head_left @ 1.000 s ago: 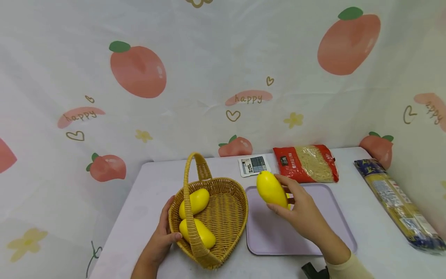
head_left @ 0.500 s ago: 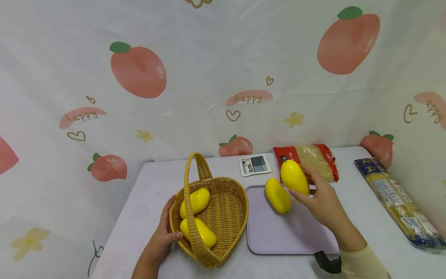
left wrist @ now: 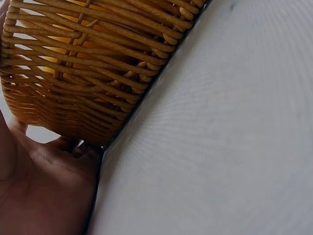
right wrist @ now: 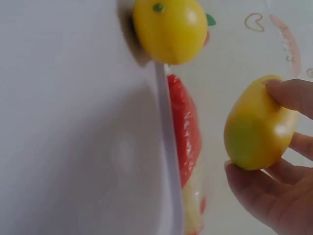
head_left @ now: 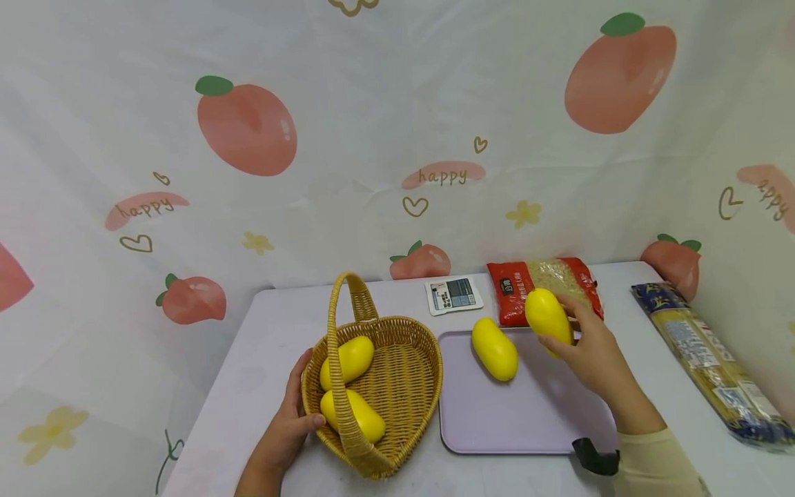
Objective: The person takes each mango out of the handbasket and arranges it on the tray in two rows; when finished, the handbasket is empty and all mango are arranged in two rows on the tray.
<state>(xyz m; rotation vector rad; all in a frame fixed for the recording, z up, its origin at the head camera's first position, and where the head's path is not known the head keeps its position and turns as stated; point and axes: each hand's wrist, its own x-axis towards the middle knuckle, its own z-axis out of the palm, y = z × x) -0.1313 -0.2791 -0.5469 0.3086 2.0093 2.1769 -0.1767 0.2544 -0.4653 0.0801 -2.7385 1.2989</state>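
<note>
My right hand (head_left: pixel 593 352) grips a yellow mango (head_left: pixel 549 319) between thumb and fingers, held up over the back right part of the lilac tray (head_left: pixel 522 428). In the right wrist view this mango (right wrist: pixel 259 125) shows a greenish patch. A second mango (head_left: pixel 495 350) lies on the tray at its back left. To the left stands a heart-shaped wicker basket (head_left: pixel 404 386) with a tall handle and two mangoes (head_left: pixel 357 355) inside. With the thumb over its rim and the fingers along its outer side, my left hand (head_left: pixel 286 417) holds the basket.
Behind the tray lie a red bag of dried noodles (head_left: pixel 515 290) and a small white packet with printed labels (head_left: pixel 453 295). A long blue-and-yellow pasta pack (head_left: pixel 702 359) lies at the right edge of the table. A peach-printed curtain hangs behind.
My right hand has moved right with its mango, from near the basket to above the tray's back right. The mango on the tray, mostly hidden before, now shows whole. My left hand stays put.
</note>
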